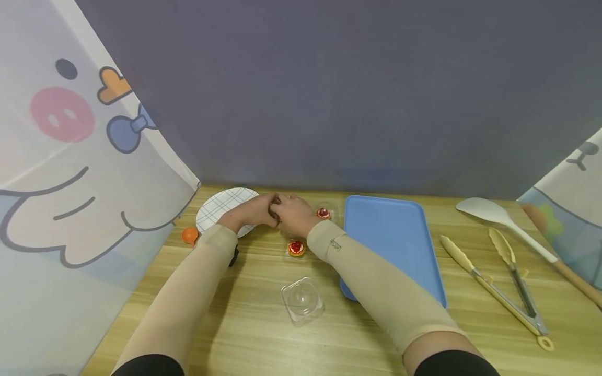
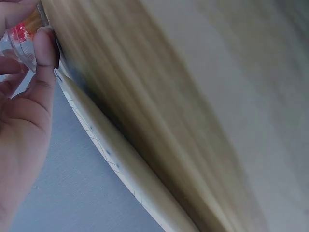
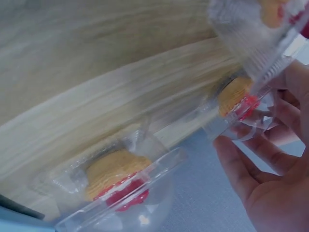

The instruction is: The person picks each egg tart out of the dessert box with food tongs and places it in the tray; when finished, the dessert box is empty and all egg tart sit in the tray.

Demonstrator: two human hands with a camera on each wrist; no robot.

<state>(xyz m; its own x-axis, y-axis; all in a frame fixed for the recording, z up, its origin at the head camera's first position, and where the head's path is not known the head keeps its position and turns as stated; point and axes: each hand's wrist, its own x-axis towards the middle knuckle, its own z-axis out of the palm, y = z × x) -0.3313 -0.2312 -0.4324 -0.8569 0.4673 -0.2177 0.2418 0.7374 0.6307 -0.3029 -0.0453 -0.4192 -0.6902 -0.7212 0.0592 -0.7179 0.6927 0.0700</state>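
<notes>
Both hands meet at the back of the table, around a small clear plastic box with a tart (image 3: 234,96) inside. My left hand (image 1: 256,210) holds the box (image 2: 24,46) at one side, its thumb against the edge. Curled around the other side are the fingers of my right hand (image 1: 295,214). In the head view the hands hide this box. Nearby, a red-topped tart (image 1: 296,248) sits in a clear base, and another tart (image 1: 323,213) is in a domed clear box. A loose clear domed lid (image 1: 302,298) lies nearer me.
A white checked plate (image 1: 221,206) lies partly under the left wrist. An orange spoon-like piece (image 1: 190,235) is left of it. The right forearm crosses a blue tray (image 1: 390,224). Farther right are tongs (image 1: 508,284) and a white spatula with a wooden handle (image 1: 508,222).
</notes>
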